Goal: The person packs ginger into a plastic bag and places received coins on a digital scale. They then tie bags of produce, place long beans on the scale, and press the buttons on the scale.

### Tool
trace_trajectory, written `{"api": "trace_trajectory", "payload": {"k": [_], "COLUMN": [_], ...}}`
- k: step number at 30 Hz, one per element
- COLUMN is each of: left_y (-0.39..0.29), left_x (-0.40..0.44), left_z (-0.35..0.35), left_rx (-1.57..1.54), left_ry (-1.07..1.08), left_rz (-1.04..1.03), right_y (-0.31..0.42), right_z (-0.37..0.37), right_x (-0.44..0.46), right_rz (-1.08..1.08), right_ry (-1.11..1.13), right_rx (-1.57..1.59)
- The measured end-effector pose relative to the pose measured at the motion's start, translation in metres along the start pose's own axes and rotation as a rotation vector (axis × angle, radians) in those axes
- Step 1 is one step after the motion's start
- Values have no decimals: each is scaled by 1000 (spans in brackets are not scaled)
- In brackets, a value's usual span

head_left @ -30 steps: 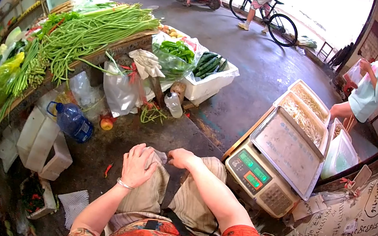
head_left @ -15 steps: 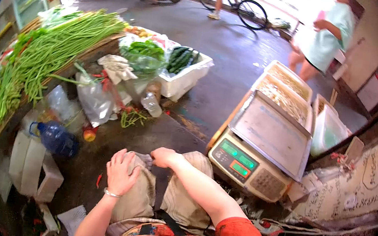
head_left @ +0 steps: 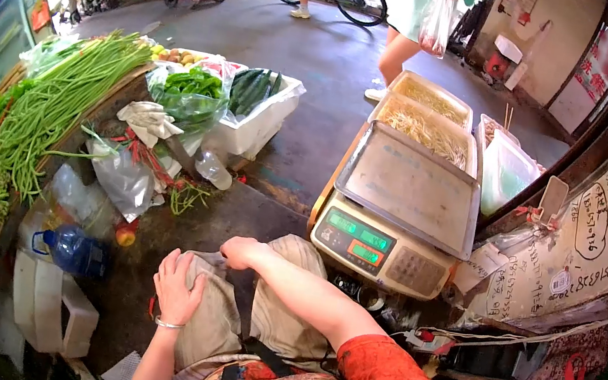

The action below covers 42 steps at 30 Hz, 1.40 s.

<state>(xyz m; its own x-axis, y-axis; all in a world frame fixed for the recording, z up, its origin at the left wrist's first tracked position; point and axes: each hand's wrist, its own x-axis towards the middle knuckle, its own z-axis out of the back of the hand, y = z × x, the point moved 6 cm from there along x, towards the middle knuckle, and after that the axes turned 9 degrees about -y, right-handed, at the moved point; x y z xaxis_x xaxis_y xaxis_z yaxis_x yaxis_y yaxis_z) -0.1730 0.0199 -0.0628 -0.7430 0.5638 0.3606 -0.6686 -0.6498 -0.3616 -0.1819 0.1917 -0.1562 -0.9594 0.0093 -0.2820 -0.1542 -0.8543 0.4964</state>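
Trousers point(head_left: 209, 311) right under the left hand point(head_left: 177, 291), fingers slightly apart, while the right hand point(head_left: 236, 251) curls above them, its grip impossible to tell!

Open floor point(head_left: 270, 205) ahead of the knees point(head_left: 298, 254), running far between white crate point(head_left: 260, 127) and scale point(head_left: 407, 264); a low reach fits through there. Right hand point(head_left: 238, 252) has free room forward; to its right the right knee, then the scale body, block. Left hand point(head_left: 179, 289) has a floor gap on its left, up to blue jug point(head_left: 77, 250) and foam box point(head_left: 42, 304). Farther left, grey bag point(head_left: 121, 178) and clear bottle point(head_left: 212, 170) crowd a reach toward the stall. Metal pan point(head_left: 411, 186) reachable from above; sprout boxes point(head_left: 429, 132) right behind it. Written-on board point(head_left: 542, 277) closes the right side. Bystander's legs point(head_left: 397, 58) block far, just past the boxes.
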Motion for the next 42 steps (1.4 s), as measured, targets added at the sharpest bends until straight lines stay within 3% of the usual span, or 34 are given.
{"api": "trace_trajectory", "payload": {"k": [19, 24, 30, 36, 40, 42], "left_y": [5, 8, 19, 20, 13, 8], "left_x": [0, 1, 0, 0, 2, 3], "left_z": [-1, 0, -8, -11, -10, -8], "left_rx": [-40, -48, -71, -85, -66, -54], "left_ry": [-22, -39, -56, -40, -28, -56], "left_rz": [-34, -33, -71, -73, -91, -120], "right_y": [0, 6, 10, -27, -73, -86], "right_z": [6, 26, 67, 70, 50, 47], "right_x": [-5, -26, -95, -212, -296, -334], "right_rz": [25, 112, 312, 89, -352, -464], "right_ry": [-24, -293, -884, -1224, -1136, -1167], "right_rx": [-3, 161, 461, 478, 458, 382]}}
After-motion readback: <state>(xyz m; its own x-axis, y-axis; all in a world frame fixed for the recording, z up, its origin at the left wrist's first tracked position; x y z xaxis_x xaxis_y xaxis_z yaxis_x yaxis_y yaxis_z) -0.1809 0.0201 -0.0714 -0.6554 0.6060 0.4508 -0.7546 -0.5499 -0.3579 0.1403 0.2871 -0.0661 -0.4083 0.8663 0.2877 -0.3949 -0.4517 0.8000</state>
